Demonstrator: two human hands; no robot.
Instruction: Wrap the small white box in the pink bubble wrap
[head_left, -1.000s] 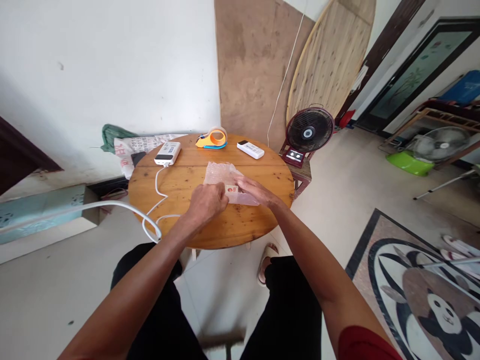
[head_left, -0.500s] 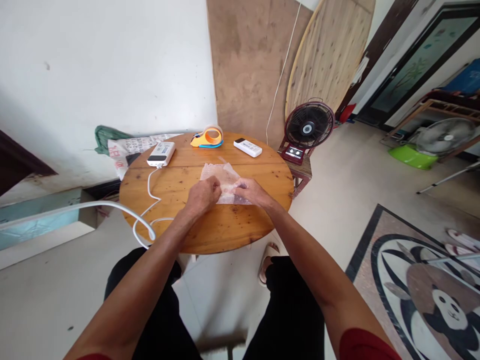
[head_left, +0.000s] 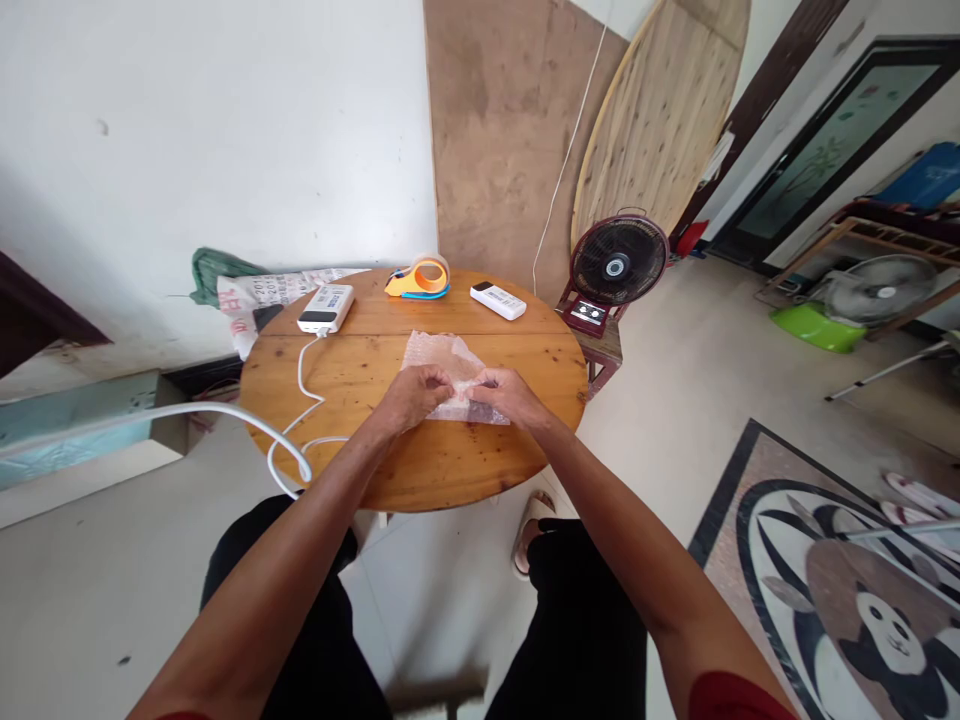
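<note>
A sheet of clear bubble wrap (head_left: 431, 350) lies on the round wooden table (head_left: 352, 380) in front of me. My left hand (head_left: 416, 393) pinches it from the left, thumb and fingertips together. Close beside, my right hand (head_left: 504, 391) pinches the wrap from the right, so the fingertips of both hands nearly meet at its middle. Whether anything is wrapped inside, I cannot tell. Beyond the hands stands an orange and blue tape dispenser (head_left: 418, 280). A white power bank (head_left: 498, 300) lies to its right.
A second white power bank (head_left: 325, 308), plugged into a white cable (head_left: 300, 370), sits at the table's left. A dark red fan (head_left: 618, 260) rests on a stool (head_left: 600, 345) by the right edge. A wooden board (head_left: 510, 130) leans against the wall behind.
Both hands have shifted slightly on the bubble wrap, and the left fingers have turned toward the right hand's fingertips. The camera view has tilted a little. Other things stay put.
</note>
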